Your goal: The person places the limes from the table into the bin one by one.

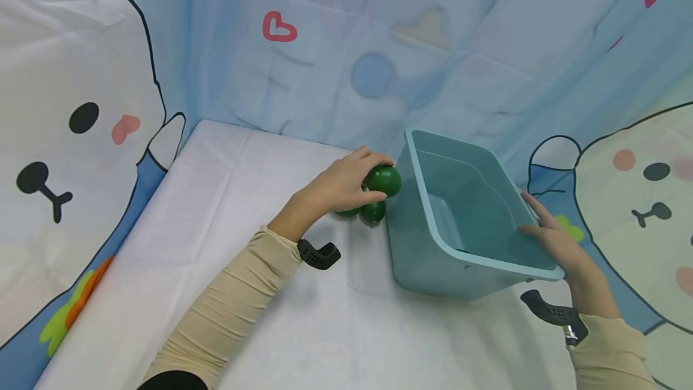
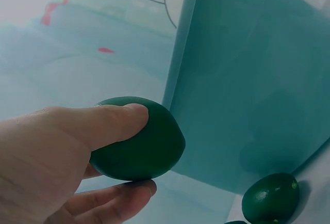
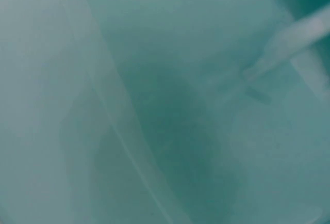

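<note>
In the head view my left hand (image 1: 346,182) holds a smooth dark green lime (image 1: 383,180) between thumb and fingers, just left of a light teal plastic bin (image 1: 428,263). The left wrist view shows the thumb across this lime (image 2: 149,152) and fingertips beneath it. Under the hand, another lime (image 1: 372,212) lies on the white surface beside the bin, with a third (image 1: 348,212) partly hidden. My right hand (image 1: 552,239) grips the bin's right rim, thumb on the inner side; the bin stands tilted. The right wrist view shows only blurred teal plastic (image 3: 154,131).
A white cloth (image 1: 260,173) covers the work surface. Behind it hangs a blue curtain (image 1: 325,77) with printed hearts, and printed white animal figures (image 1: 54,89) flank both sides. A thin dark green edge (image 1: 462,251) shows inside the bin behind its front rim.
</note>
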Demonstrator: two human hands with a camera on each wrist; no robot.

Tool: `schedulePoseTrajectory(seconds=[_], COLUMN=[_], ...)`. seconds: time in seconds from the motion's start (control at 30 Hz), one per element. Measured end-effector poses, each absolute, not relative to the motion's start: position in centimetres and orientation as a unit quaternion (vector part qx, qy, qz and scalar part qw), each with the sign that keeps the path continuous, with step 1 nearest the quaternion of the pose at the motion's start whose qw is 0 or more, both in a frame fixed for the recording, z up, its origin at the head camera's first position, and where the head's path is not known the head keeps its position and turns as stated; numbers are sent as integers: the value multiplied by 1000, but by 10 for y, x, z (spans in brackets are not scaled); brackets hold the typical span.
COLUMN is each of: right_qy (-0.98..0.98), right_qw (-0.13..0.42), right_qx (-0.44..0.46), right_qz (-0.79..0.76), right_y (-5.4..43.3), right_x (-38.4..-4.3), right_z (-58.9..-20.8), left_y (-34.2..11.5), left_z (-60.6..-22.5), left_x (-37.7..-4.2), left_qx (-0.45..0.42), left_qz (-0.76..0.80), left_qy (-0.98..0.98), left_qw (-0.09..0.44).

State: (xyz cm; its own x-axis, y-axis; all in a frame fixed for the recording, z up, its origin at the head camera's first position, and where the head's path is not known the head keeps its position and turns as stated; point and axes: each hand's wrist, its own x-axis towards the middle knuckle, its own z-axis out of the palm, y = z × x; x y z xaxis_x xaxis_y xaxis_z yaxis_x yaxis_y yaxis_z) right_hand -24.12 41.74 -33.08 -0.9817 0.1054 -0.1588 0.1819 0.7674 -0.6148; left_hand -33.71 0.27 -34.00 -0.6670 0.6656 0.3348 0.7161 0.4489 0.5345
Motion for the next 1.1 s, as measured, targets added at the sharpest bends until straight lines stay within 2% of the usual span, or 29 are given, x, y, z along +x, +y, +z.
schedulePoseTrajectory(seconds=[0.3, 0.83, 1.1], right_qy=[938, 941, 941], right_qw=[61, 63, 66], right_qx=[79, 75, 78], right_qz=[-331, -323, -322], right_y=[417, 416, 417], right_x=[-242, -244, -245], right_z=[-330, -329, -329], left_y=[8, 14, 14], left_z=[-340, -339, -338], left_x=[-335, -326, -324], left_qx=[-429, -474, -467], left_qz=[-348, -405, -425], left_qy=[-831, -780, -775], left_qw=[56, 52, 35])
